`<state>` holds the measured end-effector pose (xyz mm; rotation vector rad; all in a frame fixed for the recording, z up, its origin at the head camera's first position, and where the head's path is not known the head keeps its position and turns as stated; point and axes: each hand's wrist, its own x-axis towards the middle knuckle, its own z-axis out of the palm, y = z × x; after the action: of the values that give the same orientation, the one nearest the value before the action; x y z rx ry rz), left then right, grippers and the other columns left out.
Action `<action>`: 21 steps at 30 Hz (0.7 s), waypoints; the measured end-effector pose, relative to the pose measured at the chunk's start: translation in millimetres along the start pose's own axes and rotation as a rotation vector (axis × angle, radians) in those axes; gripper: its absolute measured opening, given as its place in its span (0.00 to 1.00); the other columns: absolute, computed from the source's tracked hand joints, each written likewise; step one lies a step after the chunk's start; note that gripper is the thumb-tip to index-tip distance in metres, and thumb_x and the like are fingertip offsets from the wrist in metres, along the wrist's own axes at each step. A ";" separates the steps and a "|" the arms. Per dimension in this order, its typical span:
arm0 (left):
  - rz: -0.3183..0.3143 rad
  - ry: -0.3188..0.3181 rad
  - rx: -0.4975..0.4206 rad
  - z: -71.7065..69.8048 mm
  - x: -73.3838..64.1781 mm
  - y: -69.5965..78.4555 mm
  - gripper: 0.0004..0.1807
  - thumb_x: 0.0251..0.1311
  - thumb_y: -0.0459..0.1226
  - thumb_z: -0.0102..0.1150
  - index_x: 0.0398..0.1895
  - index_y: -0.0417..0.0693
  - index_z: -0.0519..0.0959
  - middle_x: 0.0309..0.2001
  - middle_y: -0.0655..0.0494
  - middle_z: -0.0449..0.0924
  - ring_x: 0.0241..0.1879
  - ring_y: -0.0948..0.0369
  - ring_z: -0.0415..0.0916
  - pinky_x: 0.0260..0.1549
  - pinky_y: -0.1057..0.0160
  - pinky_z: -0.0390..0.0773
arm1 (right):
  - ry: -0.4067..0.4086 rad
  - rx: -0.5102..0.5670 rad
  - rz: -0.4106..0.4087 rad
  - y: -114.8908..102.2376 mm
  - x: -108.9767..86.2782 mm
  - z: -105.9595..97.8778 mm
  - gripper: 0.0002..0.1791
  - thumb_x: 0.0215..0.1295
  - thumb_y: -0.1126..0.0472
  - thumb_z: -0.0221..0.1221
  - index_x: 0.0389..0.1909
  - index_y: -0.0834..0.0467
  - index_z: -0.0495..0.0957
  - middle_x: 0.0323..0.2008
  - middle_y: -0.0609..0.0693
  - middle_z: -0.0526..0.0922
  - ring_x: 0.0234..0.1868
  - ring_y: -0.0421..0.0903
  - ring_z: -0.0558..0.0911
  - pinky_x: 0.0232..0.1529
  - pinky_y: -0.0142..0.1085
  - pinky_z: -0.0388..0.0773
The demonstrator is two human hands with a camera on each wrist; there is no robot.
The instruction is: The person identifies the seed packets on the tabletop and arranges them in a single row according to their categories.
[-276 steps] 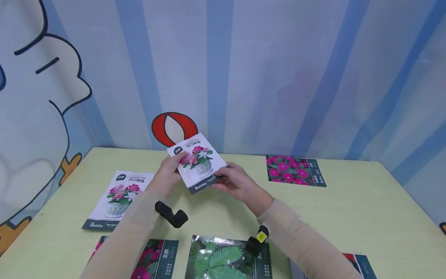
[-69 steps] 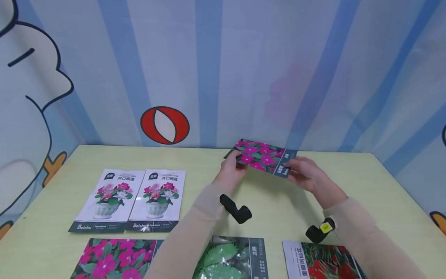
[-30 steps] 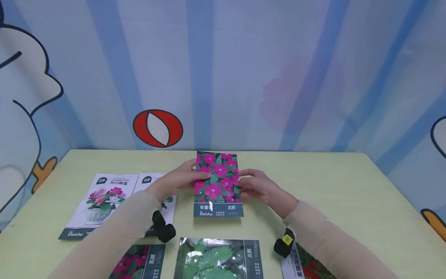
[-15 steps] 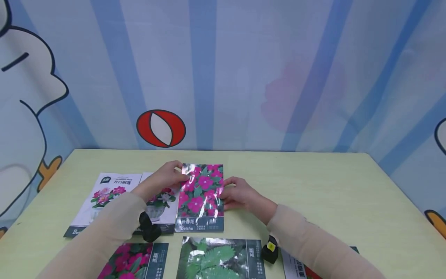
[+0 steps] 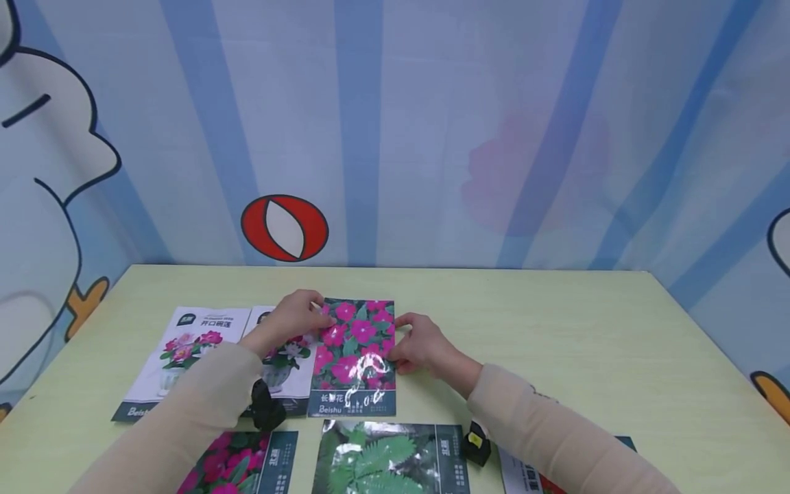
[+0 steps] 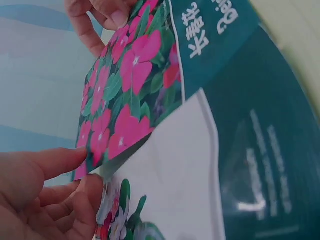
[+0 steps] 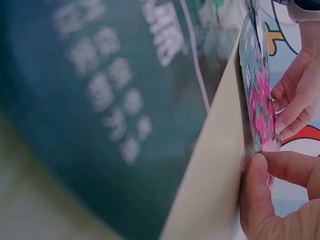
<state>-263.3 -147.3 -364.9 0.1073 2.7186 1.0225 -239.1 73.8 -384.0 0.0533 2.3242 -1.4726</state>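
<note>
A seed packet with magenta flowers and a dark lower band [image 5: 354, 350] lies upright at mid-table, against the right side of two white seed packets. My left hand [image 5: 290, 319] pinches its upper left edge, thumb on the printed face, as the left wrist view [image 6: 47, 192] confirms with the thumb on top and fingers below. At the right edge, my right hand [image 5: 426, 346] pinches the packet between thumb and forefinger. The left white packet [image 5: 185, 336] shows a flowerpot picture. My left hand and forearm partly cover the second white packet [image 5: 290, 377].
Along the near edge lie another magenta-flower packet [image 5: 237, 470], a green-leaf packet [image 5: 385, 456] and a packet with red print [image 5: 521, 473], partly under my right sleeve. The pale table [image 5: 555, 329] ends at a blue striped curtain [image 5: 426, 137].
The second white packet, earlier in my hands, now lies beside the first. The magenta packet came from the back right, was turned upright, moved left and lowered beside the white ones.
</note>
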 end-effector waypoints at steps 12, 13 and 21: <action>0.107 0.113 0.142 -41.3 -20.4 -1.9 0.20 0.60 0.37 0.57 0.53 0.34 0.73 0.41 0.42 0.77 0.37 0.52 0.74 0.35 0.58 0.79 | 0.012 -0.051 0.014 -1.8 -1.1 -5.7 0.32 0.53 0.70 0.65 0.60 0.62 0.66 0.26 0.56 0.77 0.19 0.45 0.76 0.21 0.32 0.77; 0.098 0.104 0.148 -45.3 -23.7 -3.6 0.20 0.60 0.37 0.58 0.53 0.34 0.73 0.40 0.42 0.77 0.36 0.52 0.74 0.35 0.58 0.79 | 0.005 -0.046 0.012 -2.0 -1.3 -6.1 0.32 0.52 0.70 0.65 0.60 0.61 0.66 0.26 0.56 0.77 0.19 0.45 0.76 0.21 0.32 0.77; 0.023 0.030 0.183 -77.2 -47.3 -22.7 0.22 0.59 0.38 0.59 0.54 0.35 0.72 0.40 0.41 0.77 0.36 0.52 0.76 0.35 0.56 0.80 | -0.060 0.043 0.039 -8.5 -8.6 -13.5 0.28 0.53 0.68 0.65 0.56 0.61 0.69 0.30 0.56 0.79 0.22 0.46 0.77 0.24 0.34 0.79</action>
<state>-235.9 -221.0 -314.5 0.1560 2.8400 0.7853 -237.2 83.3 -368.6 0.0648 2.2323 -1.4847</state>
